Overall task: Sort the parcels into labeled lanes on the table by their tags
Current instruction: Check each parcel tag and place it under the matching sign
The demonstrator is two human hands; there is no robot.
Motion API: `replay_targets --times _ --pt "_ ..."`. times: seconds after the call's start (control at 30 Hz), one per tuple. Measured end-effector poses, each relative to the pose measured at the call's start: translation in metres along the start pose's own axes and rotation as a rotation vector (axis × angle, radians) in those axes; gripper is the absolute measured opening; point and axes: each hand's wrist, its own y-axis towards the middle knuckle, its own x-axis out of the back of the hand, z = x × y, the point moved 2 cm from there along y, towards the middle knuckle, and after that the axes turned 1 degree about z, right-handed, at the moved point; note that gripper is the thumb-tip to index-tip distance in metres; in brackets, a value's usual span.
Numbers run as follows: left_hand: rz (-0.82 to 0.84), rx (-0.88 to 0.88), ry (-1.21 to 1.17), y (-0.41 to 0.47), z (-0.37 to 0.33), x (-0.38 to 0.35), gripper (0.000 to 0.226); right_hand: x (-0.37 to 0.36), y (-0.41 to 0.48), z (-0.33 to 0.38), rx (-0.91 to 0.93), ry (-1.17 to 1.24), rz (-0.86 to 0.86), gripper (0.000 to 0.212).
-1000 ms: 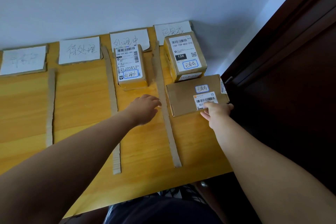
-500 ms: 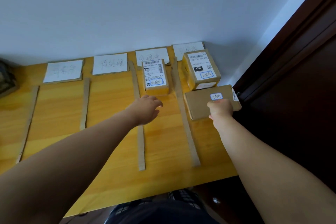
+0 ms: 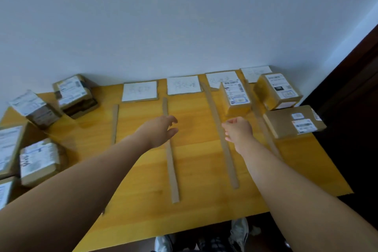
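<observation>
Cardboard strips divide the yellow table [image 3: 200, 194] into lanes, each headed by a white label card. In the far-right lane a flat brown parcel [image 3: 286, 121] lies in front of a taller box [image 3: 277, 91]. One tagged box [image 3: 235, 96] stands in the lane to its left. My right hand [image 3: 238, 132] hovers over the strip left of that lane, fingers loosely curled and holding nothing. My left hand [image 3: 161, 131] hangs with relaxed fingers over a strip between the two middle lanes. Several unsorted parcels [image 3: 38, 161] are piled at the table's left end.
White label cards [image 3: 183, 85] line the back edge against a pale wall. A dark wooden door [image 3: 347, 80] stands to the right of the table. The two left lanes hold no parcels. Shoes show on the floor below the near edge.
My right hand has let go of the flat brown parcel and drawn back left. The view has swung left, revealing the pile of unsorted parcels. My left hand has shifted left.
</observation>
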Motion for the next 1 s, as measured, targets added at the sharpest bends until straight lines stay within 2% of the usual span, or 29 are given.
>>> replay_targets --times 0.17,0.33,0.47,0.63,1.0 --pt "-0.063 0.104 -0.120 -0.037 0.056 0.016 0.045 -0.065 -0.031 0.018 0.067 -0.065 0.112 0.010" --pt "-0.126 0.206 -0.168 -0.063 0.100 0.028 0.038 -0.102 -0.046 0.047 0.172 -0.196 0.210 0.025" --pt "-0.182 0.274 -0.189 -0.081 0.126 0.033 0.037 -0.129 -0.052 0.065 0.268 -0.284 0.289 0.014" --pt "-0.210 0.340 -0.181 -0.107 0.163 0.025 0.043 -0.164 -0.066 0.067 0.295 -0.341 0.388 0.004" --pt "-0.183 0.422 -0.175 -0.142 0.279 0.031 0.042 -0.256 -0.101 0.089 0.400 -0.297 0.366 0.015"
